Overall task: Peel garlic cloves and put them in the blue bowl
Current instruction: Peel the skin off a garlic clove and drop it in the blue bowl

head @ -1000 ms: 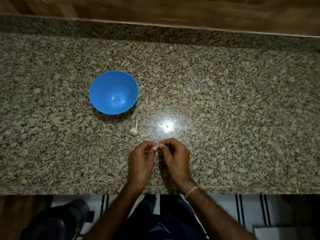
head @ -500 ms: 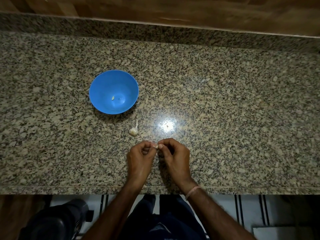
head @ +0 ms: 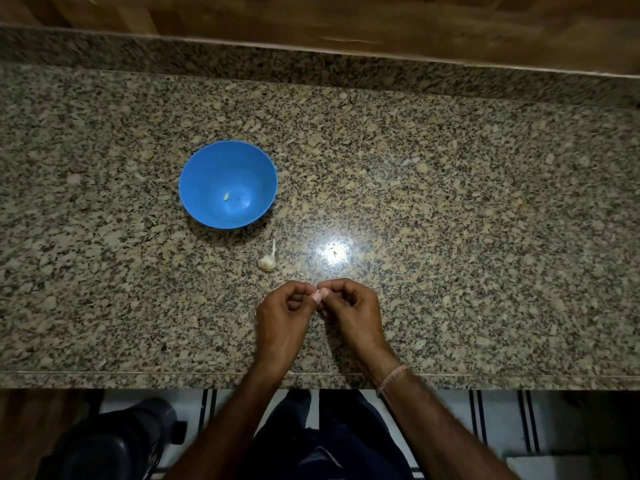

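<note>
Small pale clove (head: pixel 317 296), perhaps garlic, between left hand (head: pixel 282 322) and right hand (head: pixel 353 313).

a speckled brown-and-grey polished granite countertop (head: pixel 450 237) ran the full width of the view. a low upstand of the same granite (head: pixel 311 67) closed its far edge, meeting a brown wood-grain wall panel (head: pixel 346 22) above. one bright white reflection of a light (head: pixel 334 252) sat on the stone near centre. below the front edge lay pale floor tiles with dark parallel stripes (head: pixel 502 420). a glossy black rounded object (head: pixel 114 445) stood at lower left, kind unclear.
</note>
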The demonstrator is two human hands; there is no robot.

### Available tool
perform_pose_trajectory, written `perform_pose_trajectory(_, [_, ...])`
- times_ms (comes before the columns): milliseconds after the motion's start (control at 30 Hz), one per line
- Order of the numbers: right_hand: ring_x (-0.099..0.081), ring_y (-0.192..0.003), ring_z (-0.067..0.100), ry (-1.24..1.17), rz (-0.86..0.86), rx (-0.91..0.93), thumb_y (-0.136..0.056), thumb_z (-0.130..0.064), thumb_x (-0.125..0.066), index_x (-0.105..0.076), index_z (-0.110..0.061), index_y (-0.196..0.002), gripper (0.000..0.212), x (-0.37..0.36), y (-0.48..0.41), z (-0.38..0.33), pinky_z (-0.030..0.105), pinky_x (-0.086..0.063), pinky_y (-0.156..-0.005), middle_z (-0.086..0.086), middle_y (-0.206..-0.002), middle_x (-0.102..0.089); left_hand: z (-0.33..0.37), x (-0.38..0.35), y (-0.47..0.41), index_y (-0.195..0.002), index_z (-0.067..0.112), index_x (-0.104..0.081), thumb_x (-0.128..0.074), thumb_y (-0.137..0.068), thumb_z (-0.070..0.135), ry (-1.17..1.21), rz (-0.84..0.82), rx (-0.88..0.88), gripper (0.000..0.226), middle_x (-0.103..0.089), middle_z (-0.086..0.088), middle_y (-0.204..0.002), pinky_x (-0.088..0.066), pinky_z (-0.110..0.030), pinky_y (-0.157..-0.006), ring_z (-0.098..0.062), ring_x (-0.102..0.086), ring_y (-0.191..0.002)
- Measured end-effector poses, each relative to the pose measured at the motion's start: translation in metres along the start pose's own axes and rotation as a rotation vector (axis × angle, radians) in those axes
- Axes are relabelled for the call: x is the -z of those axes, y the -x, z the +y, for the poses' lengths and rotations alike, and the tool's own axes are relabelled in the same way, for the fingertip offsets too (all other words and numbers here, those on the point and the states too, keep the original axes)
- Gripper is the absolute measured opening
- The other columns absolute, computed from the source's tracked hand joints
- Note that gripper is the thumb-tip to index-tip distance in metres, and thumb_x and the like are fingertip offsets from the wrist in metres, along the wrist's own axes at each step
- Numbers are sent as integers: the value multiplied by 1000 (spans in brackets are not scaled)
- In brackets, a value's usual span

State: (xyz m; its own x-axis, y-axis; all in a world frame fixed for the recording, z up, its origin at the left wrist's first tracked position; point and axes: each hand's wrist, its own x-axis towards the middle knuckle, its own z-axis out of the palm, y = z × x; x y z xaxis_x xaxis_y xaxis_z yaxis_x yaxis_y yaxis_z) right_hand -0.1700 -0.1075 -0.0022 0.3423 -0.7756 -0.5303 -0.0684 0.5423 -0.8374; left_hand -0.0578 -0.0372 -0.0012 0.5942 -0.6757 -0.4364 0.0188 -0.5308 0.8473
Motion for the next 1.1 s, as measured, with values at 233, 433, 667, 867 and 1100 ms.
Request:
perform_pose_trajectory(233, [-73,-86,27,3,15,-5,-96,-1,-69,-75,1,-102,9,1,4,4,35,-63,-79,22,-97,-76,0,3,-1,-93,18,-80,-81,-89,19,183,-21,94,4,-78,-4,-79,-61,-36,-71,-19,-75,-76])
perform_pose_trajectory(433, [-76,-92,30,163,4,101,-96,-5,-69,-78,-9,-99,10,2,2,7,48,-63,-86,9,-94,-79,1,2,0,-95,9,-79,-74,-94,11,281,-42,161,6,-77,-12,-80,-60,-35,-72,-21,-74,-74])
perform_pose_trajectory(667, [-74,-94,40,-28,24,-13,-94,-3,-73,-76,-2,-103,10,-4,5,9,50,-61,-90,22,-97,-77,1,-3,1,-92,16,-78,-73,-96,19,153,6,73,7,-77,-2,-77,-60,-28,-68,-15,-76,-74])
perform_pose_trajectory(867, [-73,-83,27,-63,16,-64,-96,-1,-69,-75,-2,-107,12,-3,3,3,31,-60,-72,20,-97,-78,0,-6,-2,-96,14,-77,-71,-97,16,227,31,141,7,-78,-6,-78,-63,-36,-73,-22,-77,-77])
perform_pose_trajectory(1100, [-73,-88,22,-183,-16,-154,-97,-1,-67,-75,-2,-113,18,8,3,3,32,-62,-84,20,-98,-76,1,-3,-5,-97,27,-73,-73,-91,14,-118,117,-16,14,-74,10,-87,-61,-31,-67,-4,-70,-74])
